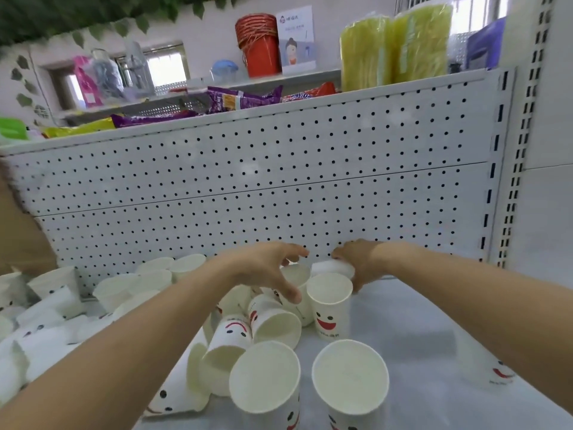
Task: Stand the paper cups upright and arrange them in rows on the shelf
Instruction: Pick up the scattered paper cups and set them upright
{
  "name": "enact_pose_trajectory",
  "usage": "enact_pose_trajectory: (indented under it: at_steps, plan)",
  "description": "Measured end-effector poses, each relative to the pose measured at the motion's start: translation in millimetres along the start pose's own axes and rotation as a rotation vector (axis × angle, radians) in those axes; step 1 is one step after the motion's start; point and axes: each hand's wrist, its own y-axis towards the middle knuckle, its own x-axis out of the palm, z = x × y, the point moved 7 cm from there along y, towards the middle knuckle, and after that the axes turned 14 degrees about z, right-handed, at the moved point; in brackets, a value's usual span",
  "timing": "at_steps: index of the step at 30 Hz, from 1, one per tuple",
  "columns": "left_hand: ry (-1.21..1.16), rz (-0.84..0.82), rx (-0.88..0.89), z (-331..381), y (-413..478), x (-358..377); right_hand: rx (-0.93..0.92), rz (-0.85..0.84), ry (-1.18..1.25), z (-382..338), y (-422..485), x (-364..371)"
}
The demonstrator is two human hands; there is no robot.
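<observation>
Left hand curls round an upright cup; right hand grips a tipped cup. Paper cups bear red smiley prints; lettering beneath is illegible.

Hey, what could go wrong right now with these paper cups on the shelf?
Both forearms flank the upright front cups; pulling back carelessly could topple them. The left hand and right hand work close to the upright smiley cup and the fallen pile; a nudge might knock that cup over.
</observation>
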Motion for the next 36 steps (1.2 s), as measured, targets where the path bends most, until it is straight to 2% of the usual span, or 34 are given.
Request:
enact_pose_trajectory:
  at_steps: [6,13,21,25,28,30,33,36]
  plan:
    - [0.002,-0.062,0.054,10,12,6,0.06,-0.04,0.041,17,-14,0]
    - [0.081,-0.112,0.135,45,24,18,0.226,0.033,0.056,69,-48,-44]
    - [0.035,-0.096,0.132,61,38,21,0.269,-0.152,-0.024,80,-84,-41]
    - [-0.083,0.02,0.11,44,28,-9,0.269,-0.179,-0.026,78,-84,-31]
    - [-0.212,0.164,0.066,17,1,-43,0.285,-0.202,0.085,79,-84,-40]
    - [-0.245,0.222,0.045,1,-25,-54,0.281,-0.119,0.213,72,-81,-62]
    - [-0.26,0.187,0.019,-12,-58,-41,0.183,0.163,0.349,42,-62,-95]
    - [-0.085,0.152,0.035,-16,-71,-13,0.06,0.267,0.339,-13,-33,-94]
